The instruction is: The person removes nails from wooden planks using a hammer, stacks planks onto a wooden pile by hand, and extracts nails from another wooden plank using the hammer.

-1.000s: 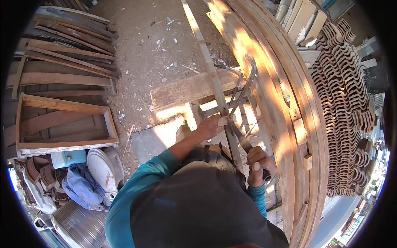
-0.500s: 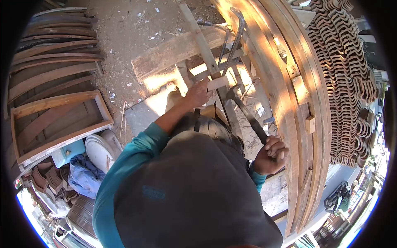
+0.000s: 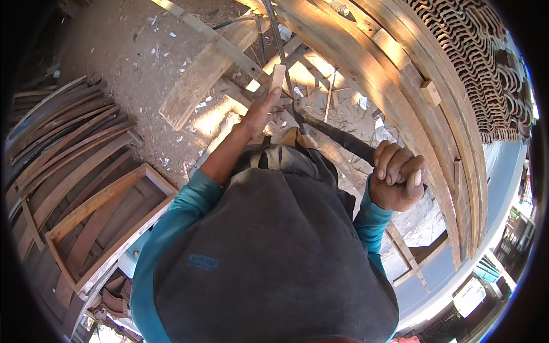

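My left hand (image 3: 260, 116) is closed on a small pale wood block (image 3: 278, 78), which sticks out past the fingertips. My right hand (image 3: 396, 174) grips a hammer (image 3: 346, 141) by its dark handle. The hammer's head points toward my left hand, close to its fingers; I cannot tell whether it touches anything. Beneath both hands, a long wooden batten (image 3: 220, 44) runs slantwise over a wide weathered plank (image 3: 200, 80). A dark metal bar (image 3: 275, 34) reaches down from the top edge near the block.
Long curved timbers (image 3: 366, 63) arch along my right, with a small block (image 3: 430, 92) on them. Stacked roof tiles (image 3: 466, 54) stand beyond. On the left lie curved wooden slats (image 3: 74, 143) and a wooden frame (image 3: 103, 211). Chips litter the ground (image 3: 143, 57).
The whole view has turned, so the timbers and slats appear shifted. The block now points more upward in the picture, and the hammer's head appears nearer my left hand.
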`<state>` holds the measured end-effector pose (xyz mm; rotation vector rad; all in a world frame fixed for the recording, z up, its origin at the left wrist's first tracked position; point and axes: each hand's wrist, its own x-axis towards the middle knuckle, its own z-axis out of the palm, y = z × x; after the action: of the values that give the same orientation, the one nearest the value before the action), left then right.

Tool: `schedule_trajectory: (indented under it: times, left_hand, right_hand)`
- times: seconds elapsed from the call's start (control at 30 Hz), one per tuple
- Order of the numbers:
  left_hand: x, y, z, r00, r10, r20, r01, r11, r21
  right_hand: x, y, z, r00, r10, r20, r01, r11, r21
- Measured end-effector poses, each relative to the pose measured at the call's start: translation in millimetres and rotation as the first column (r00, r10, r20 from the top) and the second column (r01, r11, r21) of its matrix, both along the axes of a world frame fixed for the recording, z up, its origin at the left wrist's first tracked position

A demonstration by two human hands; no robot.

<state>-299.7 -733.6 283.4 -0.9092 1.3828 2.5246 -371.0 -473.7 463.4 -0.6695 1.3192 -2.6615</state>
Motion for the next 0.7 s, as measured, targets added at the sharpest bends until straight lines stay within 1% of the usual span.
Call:
schedule_trajectory:
  times: [0.07, 0.17, 0.2, 0.23, 0.27, 0.3, 0.33, 0.37, 0.43, 0.47, 0.5, 0.53, 0.57, 0.63, 0.67, 0.7]
  left_hand:
    - [-4.2, -3.4, -1.0, 0.999, 0.048, 0.005, -0.048, 0.995, 0.083]
    - [-9.4, -7.8, -23.4, 0.99, 0.137, 0.024, -0.138, 0.987, 0.084]
    - [-12.4, -7.6, -24.6, 0.986, 0.165, -0.017, -0.164, 0.985, 0.045]
    - [-16.2, -5.8, -25.6, 0.983, 0.18, -0.023, -0.179, 0.983, 0.041]
    - [-21.0, -0.5, -10.0, 0.993, 0.11, -0.044, -0.118, 0.958, -0.262]
    - [-25.7, 4.5, 6.7, 0.998, 0.04, -0.039, -0.055, 0.839, -0.542]
    - [-29.2, 7.2, 22.9, 0.997, -0.004, -0.072, -0.051, 0.661, -0.749]
    - [-33.3, 7.5, 37.8, 0.997, 0.015, -0.076, -0.067, 0.656, -0.752]
    - [-41.2, 6.1, 57.7, 0.98, -0.165, -0.112, 0.075, 0.826, -0.559]
    - [-45.6, 6.1, 55.3, 0.981, -0.156, -0.113, 0.065, 0.822, -0.566]
    - [-49.8, 5.8, 49.8, 0.964, -0.254, -0.079, 0.131, 0.71, -0.691]
    - [-49.6, 3.6, 44.0, 0.94, -0.341, -0.025, 0.188, 0.577, -0.795]
    - [-45.3, 1.3, 41.1, 0.944, -0.329, -0.024, 0.179, 0.573, -0.8]
    - [-36.4, -1.3, 41.4, 0.947, -0.299, -0.118, 0.071, 0.552, -0.831]
    - [-30.4, -7.2, 76.2, 0.936, -0.348, -0.054, 0.203, 0.658, -0.725]
    - [-26.9, -7.4, 81.3, 0.938, -0.343, -0.056, 0.201, 0.666, -0.718]
  right_hand:
    - [2.7, -6.0, 0.2, 1.0, 0.028, -0.005, -0.028, 0.999, 0.032]
    - [7.0, -19.8, -5.5, 0.996, 0.085, -0.015, -0.084, 0.993, 0.088]
    - [8.1, -24.2, -9.1, 0.995, 0.101, -0.02, -0.098, 0.988, 0.121]
    - [10.2, -30.2, -11.3, 0.993, 0.116, -0.025, -0.113, 0.987, 0.116]
    - [13.6, -37.2, -13.2, 0.996, 0.092, -0.021, -0.087, 0.982, 0.167]
    - [15.4, -43.1, -16.1, 0.998, 0.067, -0.02, -0.061, 0.974, 0.217]
    - [15.8, -48.6, -21.5, 0.999, 0.046, -0.024, -0.039, 0.975, 0.22]
    - [14.5, -53.3, -22.5, 0.998, 0.065, -0.028, -0.057, 0.975, 0.215]
    - [10.1, -59.5, -23.5, 0.997, -0.07, 0.019, 0.064, 0.97, 0.233]
    - [7.2, -61.3, -22.8, 0.996, -0.073, 0.049, 0.058, 0.962, 0.267]
    - [5.9, -65.9, -20.8, 0.997, -0.065, 0.046, 0.051, 0.965, 0.259]
    - [5.5, -70.9, -17.3, 0.994, -0.096, 0.061, 0.073, 0.95, 0.302]
    - [3.8, -75.2, -13.7, 0.989, -0.125, 0.074, 0.092, 0.935, 0.344]
    - [-1.1, -80.9, -7.5, 0.994, -0.083, 0.072, 0.056, 0.947, 0.318]
    - [-1.2, -84.5, -3.2, 0.999, 0.001, 0.042, -0.014, 0.951, 0.308]
    - [-0.3, -87.8, 1.9, 0.997, 0.082, 0.013, -0.082, 0.949, 0.305]
